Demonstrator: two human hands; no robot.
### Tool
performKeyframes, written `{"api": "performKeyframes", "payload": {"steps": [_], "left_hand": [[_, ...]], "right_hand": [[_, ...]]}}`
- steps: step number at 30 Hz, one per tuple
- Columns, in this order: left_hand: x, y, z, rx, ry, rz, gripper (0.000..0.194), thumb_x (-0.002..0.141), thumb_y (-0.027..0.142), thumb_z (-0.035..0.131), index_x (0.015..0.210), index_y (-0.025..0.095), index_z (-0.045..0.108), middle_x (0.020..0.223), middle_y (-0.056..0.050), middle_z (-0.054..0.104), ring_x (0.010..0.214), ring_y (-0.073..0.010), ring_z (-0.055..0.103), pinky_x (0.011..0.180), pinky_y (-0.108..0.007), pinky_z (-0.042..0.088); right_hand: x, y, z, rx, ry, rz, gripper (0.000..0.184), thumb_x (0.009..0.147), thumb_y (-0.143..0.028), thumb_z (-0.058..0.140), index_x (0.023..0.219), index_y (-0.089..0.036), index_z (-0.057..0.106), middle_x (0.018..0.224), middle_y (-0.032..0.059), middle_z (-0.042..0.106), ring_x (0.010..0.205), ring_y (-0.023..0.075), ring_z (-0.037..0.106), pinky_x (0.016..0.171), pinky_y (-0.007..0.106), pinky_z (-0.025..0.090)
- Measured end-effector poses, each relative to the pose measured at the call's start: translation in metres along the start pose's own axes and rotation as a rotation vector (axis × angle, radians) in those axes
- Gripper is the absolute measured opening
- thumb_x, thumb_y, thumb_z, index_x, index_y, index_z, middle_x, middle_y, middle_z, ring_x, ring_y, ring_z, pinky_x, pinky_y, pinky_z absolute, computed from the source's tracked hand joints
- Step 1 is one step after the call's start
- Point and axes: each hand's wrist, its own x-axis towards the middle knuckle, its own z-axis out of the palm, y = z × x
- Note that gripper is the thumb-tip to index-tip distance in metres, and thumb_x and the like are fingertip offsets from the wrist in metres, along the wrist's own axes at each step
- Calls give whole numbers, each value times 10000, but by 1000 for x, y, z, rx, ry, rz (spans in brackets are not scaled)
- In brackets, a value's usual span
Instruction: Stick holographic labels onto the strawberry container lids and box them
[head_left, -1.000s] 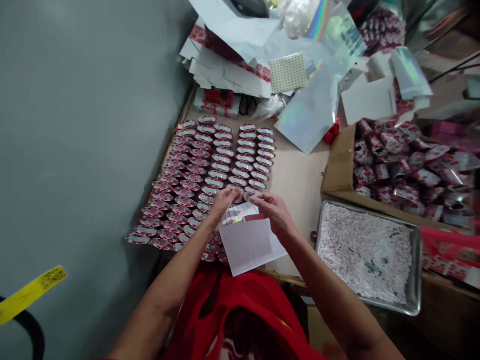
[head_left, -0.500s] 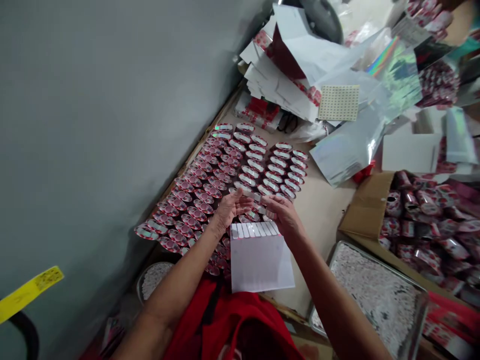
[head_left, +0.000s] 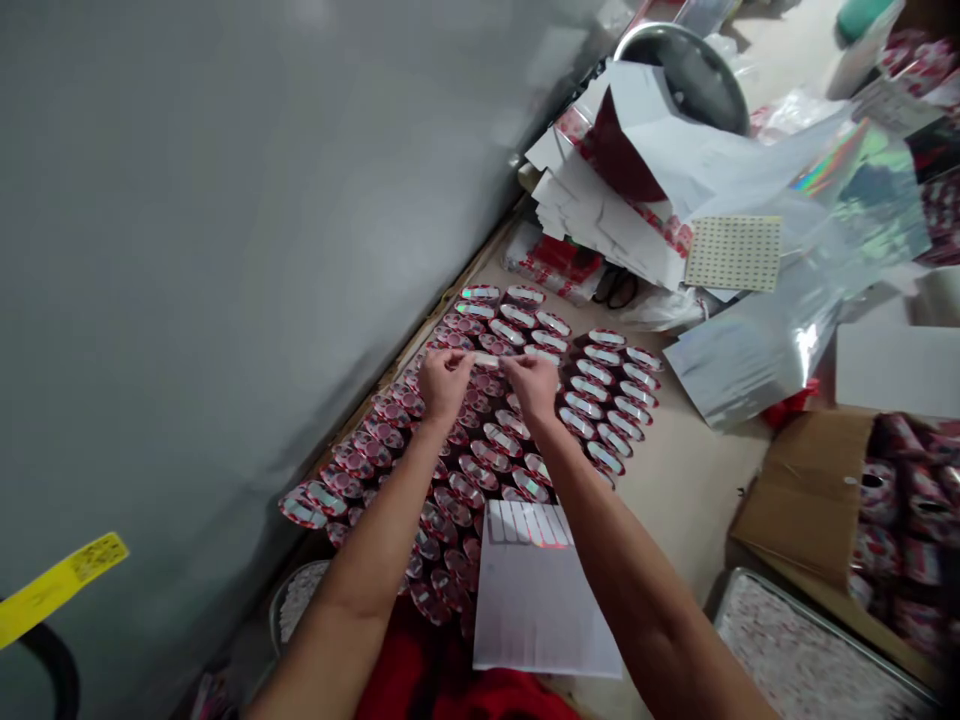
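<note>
A narrow pale strip (head_left: 486, 360) runs crosswise between the hands, its long axis stretching from one set of fingertips to the other, roughly level. The left hand (head_left: 446, 382) pinches its left end between thumb and fingers, and the right hand (head_left: 532, 382) pinches the other end the same way. Under and around both hands stand close-packed rows of glossy, red-patterned containers (head_left: 491, 447) with pointed-oval tops; many of these ovals slant, their far-left tips leading toward near-right, and those to the right of the right hand carry whitish strips lengthwise. Nearer the body than the hands, partly behind the right forearm, lies a smooth white sheet (head_left: 540, 610) with slim strips side by side along its far edge, pointing away from the body. Well right of the right hand sit a brown cardboard box (head_left: 806, 500) and crinkly, iridescent film (head_left: 750, 350). Left of the left hand rises a smooth grey wall (head_left: 187, 250).
</note>
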Motion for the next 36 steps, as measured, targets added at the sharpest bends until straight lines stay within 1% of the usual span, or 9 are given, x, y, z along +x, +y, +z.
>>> {"api": "performKeyframes", "payload": {"steps": [2,4,7,13,18,23,29,34,36], "left_hand": [[34,-1,0,127,96,58,175,851,373,740,851,205,789,970,-88,701,955,-244,643,956,-377,495],[59,-4,3,226,156,84,152,848,359,749,854,214,797,1011,-100,673,1023,-272,627,1006,-408,475],[77,-11,11,327,162,97,124,848,344,756,851,227,797,1056,-103,646,1076,-287,609,1036,-424,455],[83,-23,22,306,171,57,146,880,348,731,865,217,794,1019,-100,644,997,-261,623,965,-372,482],[88,-28,24,266,184,118,147,887,342,718,868,211,782,1014,-97,642,979,-254,625,950,-358,483],[90,-30,26,228,182,77,132,879,324,722,851,204,771,976,-89,637,919,-239,632,909,-342,496],[92,-31,28,216,191,81,103,860,299,732,822,207,760,964,-85,644,915,-238,637,907,-340,498],[94,-28,29,220,193,52,56,838,238,721,790,208,717,929,-80,643,925,-242,636,936,-352,495],[94,-26,31,211,204,26,71,809,227,752,825,207,686,932,-74,653,957,-247,634,970,-363,484]], "right_hand": [[28,-18,20,-94,34,30,323,788,-461,679,817,-171,817,638,26,698,638,176,616,609,254,387],[49,-32,35,-149,50,62,278,781,-435,701,840,-195,828,697,36,736,696,192,658,642,252,406],[67,-41,49,-203,55,88,234,781,-426,717,858,-236,831,781,41,775,781,213,704,679,250,429],[75,-39,56,-218,57,86,242,772,-458,732,819,-242,829,762,43,777,801,233,730,679,254,449],[75,-40,57,-191,70,74,235,779,-448,723,814,-237,820,757,36,778,782,224,723,697,255,463],[77,-42,59,-206,75,72,237,785,-445,721,828,-235,824,775,41,780,782,228,721,707,269,462],[79,-40,62,-233,80,61,253,797,-457,696,835,-237,814,770,38,774,774,226,719,717,276,469],[81,-38,66,-284,74,49,245,785,-462,691,835,-248,800,810,49,783,820,243,733,737,293,474],[83,-37,67,-327,79,40,242,787,-458,685,837,-247,792,848,69,789,859,263,740,757,311,485]]}}
